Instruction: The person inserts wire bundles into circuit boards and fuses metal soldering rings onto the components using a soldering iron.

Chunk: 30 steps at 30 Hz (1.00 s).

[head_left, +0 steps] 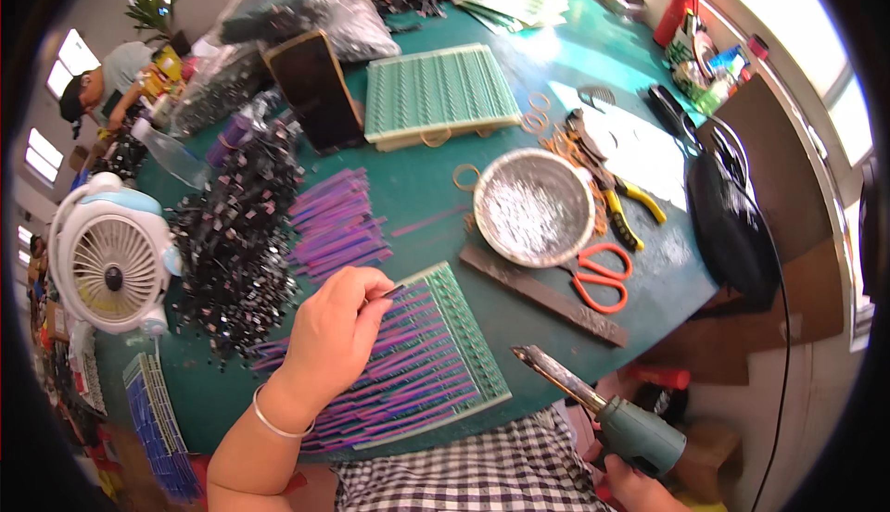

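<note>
Soldering iron (pixel 593 399) in right hand (pixel 640 486), tip pointing up-left.

I see a matt green worktop (pixel 426 197) under a shiny metal bowl (pixel 534 206). The scissors (pixel 601 276) have glossy orange plastic handles. My soldering iron (pixel 607 410) shows a dull, scorched metal tip and a smooth grey-green plastic body. The fan (pixel 111 257) looks glossy white plastic.

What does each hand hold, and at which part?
The left hand pinches a small dark part by one end, over the green tray. The right hand holds the soldering iron by its handle.
</note>
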Tool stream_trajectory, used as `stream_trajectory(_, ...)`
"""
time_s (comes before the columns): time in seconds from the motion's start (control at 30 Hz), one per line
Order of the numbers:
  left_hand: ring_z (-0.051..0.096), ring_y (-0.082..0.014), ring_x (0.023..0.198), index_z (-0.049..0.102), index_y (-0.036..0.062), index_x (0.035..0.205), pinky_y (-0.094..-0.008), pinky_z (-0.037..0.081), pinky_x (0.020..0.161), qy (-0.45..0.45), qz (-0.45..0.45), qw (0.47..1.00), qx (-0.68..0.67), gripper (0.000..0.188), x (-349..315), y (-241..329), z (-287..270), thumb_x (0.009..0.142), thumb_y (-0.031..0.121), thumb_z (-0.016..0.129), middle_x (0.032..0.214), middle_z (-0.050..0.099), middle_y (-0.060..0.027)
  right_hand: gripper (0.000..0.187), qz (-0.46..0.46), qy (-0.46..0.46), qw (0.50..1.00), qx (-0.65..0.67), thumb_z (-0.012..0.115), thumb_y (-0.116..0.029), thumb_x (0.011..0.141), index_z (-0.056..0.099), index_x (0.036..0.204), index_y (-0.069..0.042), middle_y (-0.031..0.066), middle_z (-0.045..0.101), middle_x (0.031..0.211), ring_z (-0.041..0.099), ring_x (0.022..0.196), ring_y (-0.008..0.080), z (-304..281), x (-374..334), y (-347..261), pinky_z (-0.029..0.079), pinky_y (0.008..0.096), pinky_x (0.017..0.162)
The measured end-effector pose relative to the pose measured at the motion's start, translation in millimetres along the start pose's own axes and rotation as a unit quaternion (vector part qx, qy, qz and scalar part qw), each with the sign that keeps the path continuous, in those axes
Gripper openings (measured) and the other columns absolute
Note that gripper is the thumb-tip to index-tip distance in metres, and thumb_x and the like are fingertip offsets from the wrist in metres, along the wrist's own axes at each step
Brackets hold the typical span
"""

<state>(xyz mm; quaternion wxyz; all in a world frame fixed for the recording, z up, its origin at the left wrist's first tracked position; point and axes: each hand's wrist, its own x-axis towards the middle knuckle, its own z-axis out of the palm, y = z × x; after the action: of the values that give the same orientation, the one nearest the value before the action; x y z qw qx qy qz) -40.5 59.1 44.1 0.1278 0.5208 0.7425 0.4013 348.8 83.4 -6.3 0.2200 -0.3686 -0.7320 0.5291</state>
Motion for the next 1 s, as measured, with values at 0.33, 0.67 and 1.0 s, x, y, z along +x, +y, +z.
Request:
stream_trajectory(0.33, 0.06, -0.0199, 0.066, 0.067, 0.0072, 0.091, -0.0307, 0.05, 0.053, -0.135, 0.186, 0.969, 0.086, 0.019, -75, 21, 43, 0.072, 0.008, 0.068, 0.082, 0.057, -0.0043, 0.059, 0.014, 0.005, 1.0, -0.026, 0.071, -0.011, 0.083, 0.042, 0.134, -0.001, 0.0194, 0.056, 0.122, 0.057, 0.111, 0.0258, 3, -31, 2, 0.046, 0.0358, 0.093)
stream_trajectory(0.67, 0.059, -0.0212, 0.062, 0.068, 0.007, 0.089, -0.0324, 0.048, 0.05, -0.125, 0.171, 0.973, 0.091, 0.023, -85, 24, 53, 0.067, 0.002, 0.072, 0.08, 0.057, -0.0045, 0.039, -0.03, -0.059, 0.998, 0.015, 0.068, -0.006, 0.083, 0.055, 0.118, 0.005, 0.0169, 0.062, 0.11, 0.061, 0.098, 0.0261, -3, 3, -34, 0.048, 0.036, 0.087)
stream_trajectory(1.0, 0.059, -0.0212, 0.063, 0.068, 0.0067, 0.088, -0.0326, 0.047, 0.05, -0.121, 0.175, 0.974, 0.082, 0.023, -84, 23, 54, 0.066, 0.002, 0.072, 0.079, 0.056, -0.0046, 0.032, -0.061, -0.044, 0.995, -0.061, 0.068, -0.006, 0.075, 0.062, 0.106, 0.002, 0.0138, 0.065, 0.095, 0.064, 0.082, 0.026, 0, 9, -22, 0.05, 0.0356, 0.075)
